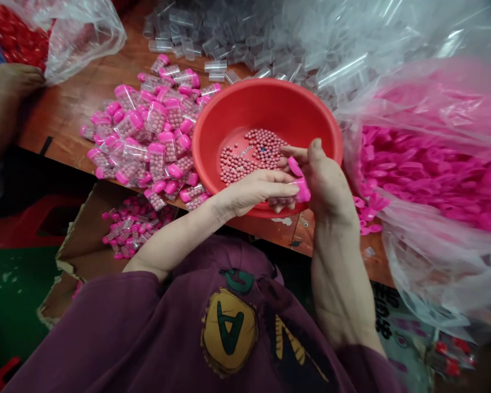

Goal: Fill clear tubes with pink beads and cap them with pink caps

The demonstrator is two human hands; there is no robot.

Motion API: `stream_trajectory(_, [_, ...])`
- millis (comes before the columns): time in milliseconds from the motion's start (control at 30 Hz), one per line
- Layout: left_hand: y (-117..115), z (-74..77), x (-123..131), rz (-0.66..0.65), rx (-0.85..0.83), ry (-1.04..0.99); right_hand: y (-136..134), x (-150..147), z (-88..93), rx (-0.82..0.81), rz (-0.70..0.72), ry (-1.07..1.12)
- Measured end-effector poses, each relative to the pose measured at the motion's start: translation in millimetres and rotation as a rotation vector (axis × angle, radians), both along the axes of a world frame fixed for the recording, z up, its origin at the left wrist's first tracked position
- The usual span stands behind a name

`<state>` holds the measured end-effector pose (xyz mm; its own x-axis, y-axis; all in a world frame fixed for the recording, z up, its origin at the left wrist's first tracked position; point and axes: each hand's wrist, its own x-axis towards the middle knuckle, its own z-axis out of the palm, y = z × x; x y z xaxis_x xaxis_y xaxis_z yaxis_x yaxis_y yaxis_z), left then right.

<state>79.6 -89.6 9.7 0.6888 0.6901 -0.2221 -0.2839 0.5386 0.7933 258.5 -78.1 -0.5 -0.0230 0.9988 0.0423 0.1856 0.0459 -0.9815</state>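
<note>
My left hand (256, 190) is closed around a small clear bottle (282, 202) of pink beads, which lies tilted over the near rim of a red basin (265, 87). The bottle's pink flip cap (300, 185) has its lid raised. Right beside the cap is my right hand (329, 183), palm turned towards the bottle, with its fingers apart and partly hidden behind the lid. Loose pink beads (239, 168) lie on the basin's floor, around printed lettering and a small blue mark.
Left of the basin is a heap of filled, capped bottles (157, 117); more fill a cardboard box (82, 234) below. Clear tubes (216, 66) pile up behind. A plastic bag of pink caps (425, 174) stands right. Another person's hand (18, 82) is near a bag of red pieces (18, 35).
</note>
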Motion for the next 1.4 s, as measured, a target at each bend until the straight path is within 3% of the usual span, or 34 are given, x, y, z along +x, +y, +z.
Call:
stream_trajectory(67, [1, 1.8, 0, 0.016, -0.07, 0.001, 5, -3, 5.6, -0.107, 0.049, 0.139])
stream_trajectory(133, [2, 2.2, 0, 0.1, -0.155, -0.005, -1, -4, 10.3, -0.015, -0.044, 0.195])
stream_trajectory(233, [5, 0.0, 1, 0.234, -0.253, -0.046, -21, 3, 6.1, 0.245, -0.032, -0.025])
stream_trajectory(300, [7, -2.9, 2, 0.266, -0.277, -0.068, -33, 7, -5.9, 0.362, 0.08, -0.26])
stream_trajectory(367, [8, -6.2, 2, 0.26, -0.273, -0.074, -39, 7, -21.1, 0.451, 0.104, -0.448])
stream_trajectory(500, [7, -11.0, 3, 0.244, -0.273, -0.072, -42, -3, -39.9, 0.541, -0.02, -0.631])
stream_trajectory(633, [6, -9.5, 3, 0.232, -0.284, -0.08, -43, -7, -39.0, 0.587, -0.114, -0.7])
stream_trajectory(767, [3, -8.0, 6, 0.243, -0.146, -0.015, -44, -5, -36.6, 0.679, -0.154, -0.788])
stream_trajectory(900, [-1, -15.1, 11, 0.463, 0.208, 0.258, -42, -6, -39.2, 0.846, -0.215, -0.869])
stream_trajectory(1067, [-2, -26.5, 20, 0.444, 0.464, 0.449, -40, -10, -39.2, 0.794, -0.208, -0.902])
stream_trajectory(1200, [5, -12.4, 7, 0.455, 0.567, 0.502, -30, -8, -19.7, 0.678, -0.056, -0.871])
stream_trajectory(1333, [24, 16.7, -54, 0.621, 0.693, 0.652, 3, 10, 2.3, 0.396, 0.183, -0.686])
stream_trajectory(1400, [34, 25.4, -95, 0.798, 0.816, 0.876, 21, 16, 1.0, 0.268, 0.277, -0.725])
